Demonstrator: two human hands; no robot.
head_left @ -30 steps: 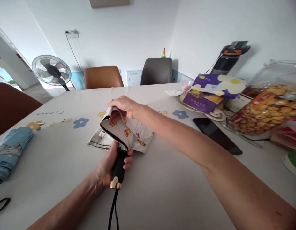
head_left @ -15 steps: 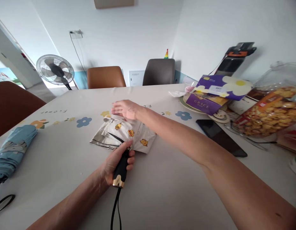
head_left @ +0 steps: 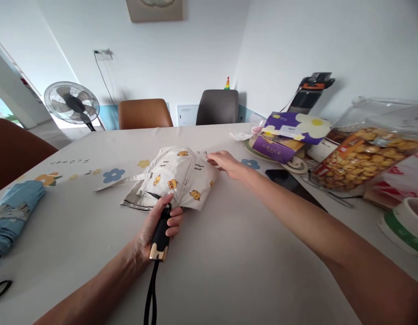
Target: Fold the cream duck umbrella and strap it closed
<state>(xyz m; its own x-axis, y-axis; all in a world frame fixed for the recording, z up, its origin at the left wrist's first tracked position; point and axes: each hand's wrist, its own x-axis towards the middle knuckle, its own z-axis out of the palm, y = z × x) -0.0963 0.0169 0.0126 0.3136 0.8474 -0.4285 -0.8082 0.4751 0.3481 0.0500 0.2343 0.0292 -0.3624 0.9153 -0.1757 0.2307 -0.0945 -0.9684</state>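
Note:
My left hand (head_left: 166, 216) is wrapped round the black and gold handle (head_left: 159, 239) of a folded umbrella. Its white canopy (head_left: 185, 178), printed with yellow ducks and small lettering, lies loosely folded on the table beyond that hand. A white closing strap (head_left: 122, 182) sticks out to the left from the canopy. At the canopy's far right edge is my right hand (head_left: 225, 162), fingers extended toward the fabric; whether they press on it is hard to see. From the handle's end a black wrist loop (head_left: 151, 293) hangs toward me.
A blue folded umbrella (head_left: 17, 212) lies at the left. To the right are a dark phone (head_left: 293, 185), a purple box (head_left: 273, 146), a clear snack jar (head_left: 367, 153) and a green-and-white tape roll (head_left: 405, 225). Chairs and a fan (head_left: 73, 104) stand beyond the table (head_left: 229, 262).
My right hand has moved from the canopy's far side to its right edge. The canopy is spread wider and its strap now sticks out left. My left hand keeps hold of the handle.

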